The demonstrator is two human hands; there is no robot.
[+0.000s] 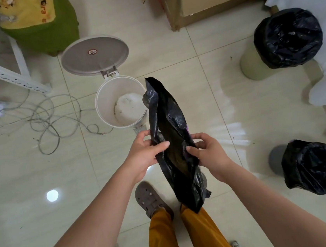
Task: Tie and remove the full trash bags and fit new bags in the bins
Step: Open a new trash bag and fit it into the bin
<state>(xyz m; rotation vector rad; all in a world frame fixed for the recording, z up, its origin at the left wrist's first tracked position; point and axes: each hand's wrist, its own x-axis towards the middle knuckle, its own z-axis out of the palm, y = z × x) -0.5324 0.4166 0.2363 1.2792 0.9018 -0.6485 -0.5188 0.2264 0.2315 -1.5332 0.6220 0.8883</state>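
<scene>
Here both arms reach forward, left hand [148, 152] and right hand [208, 151] pinching the black bag [172, 142].

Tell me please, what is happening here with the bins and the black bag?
A person stands over a white pedal bin whose lid is up and which has no bag inside. The left hand and the right hand pinch a black trash bag, apparently opening it to line that bin. Two other bins to the right, the far bin and the near bin, already have black bags fitted.
</scene>
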